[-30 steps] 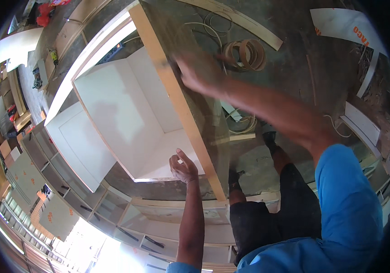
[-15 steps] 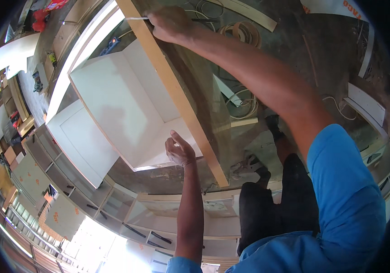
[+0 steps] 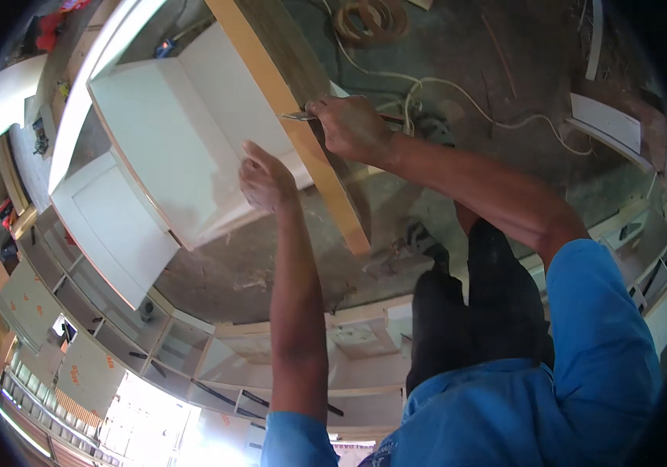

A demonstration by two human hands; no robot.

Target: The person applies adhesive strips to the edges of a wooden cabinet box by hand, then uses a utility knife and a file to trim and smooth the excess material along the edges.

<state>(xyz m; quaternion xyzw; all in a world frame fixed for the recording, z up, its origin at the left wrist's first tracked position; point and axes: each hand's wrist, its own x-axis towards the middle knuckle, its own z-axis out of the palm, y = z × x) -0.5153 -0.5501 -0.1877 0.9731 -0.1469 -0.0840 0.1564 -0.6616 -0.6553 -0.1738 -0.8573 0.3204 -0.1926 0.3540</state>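
My right hand [image 3: 351, 131] is closed around a slim hand tool [image 3: 296, 116] with a shiny metal blade and a dark, reddish far end; its exact kind is unclear. The blade lies over the tan edge of a long wooden board [image 3: 322, 167], which slants from the top down toward my feet. To the left, my left hand [image 3: 265, 180] hovers with curled fingers and raised thumb, holding nothing visible. Behind it is a white open cabinet box [image 3: 154, 128], whose inner corner shows past the board.
A brown coil of strip [image 3: 370, 19] and a pale cable [image 3: 458, 97] lie on the floor to the right. A white panelled door [image 3: 119, 226] leans at the left. Cabinet frames [image 3: 240, 346] curve along the near side, behind my legs.
My right hand has come down along the board toward me with the tool. My left hand has shifted up and left, still curled. The view has shifted too.
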